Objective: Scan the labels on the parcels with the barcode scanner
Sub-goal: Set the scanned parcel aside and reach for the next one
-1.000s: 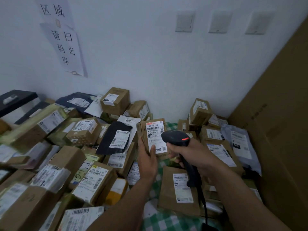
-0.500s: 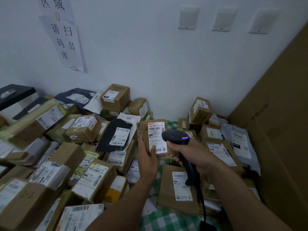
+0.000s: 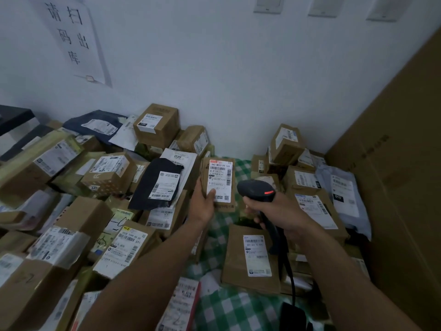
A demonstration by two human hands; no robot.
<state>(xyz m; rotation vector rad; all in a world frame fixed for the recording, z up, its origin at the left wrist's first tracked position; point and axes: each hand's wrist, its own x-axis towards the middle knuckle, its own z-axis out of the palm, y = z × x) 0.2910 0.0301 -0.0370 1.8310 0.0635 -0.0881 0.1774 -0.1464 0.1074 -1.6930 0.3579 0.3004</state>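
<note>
- The small brown parcel [image 3: 218, 187] is held upright above the green checked cloth [image 3: 229, 306], long axis vertical, with its white label [image 3: 220, 180] turned toward the wearer.
- The grip of the left hand [image 3: 202, 206] is closed on its lower left edge, and the thumb is laid on the label's bottom corner.
- The barcode scanner [image 3: 256, 191] is grasped by its handle in the right hand [image 3: 279, 211]. Its head lies just right of the parcel, nose toward the label, with a red lamp lit on top.
- A slight leftward turn of the scanner is judged enough to bring the beam onto the barcode.
- "642 M003-00 163" can be read on the label, "请扫码出库" on the wall sheet [image 3: 71, 37], and "010" on a grey mailer [image 3: 341, 199].
</note>
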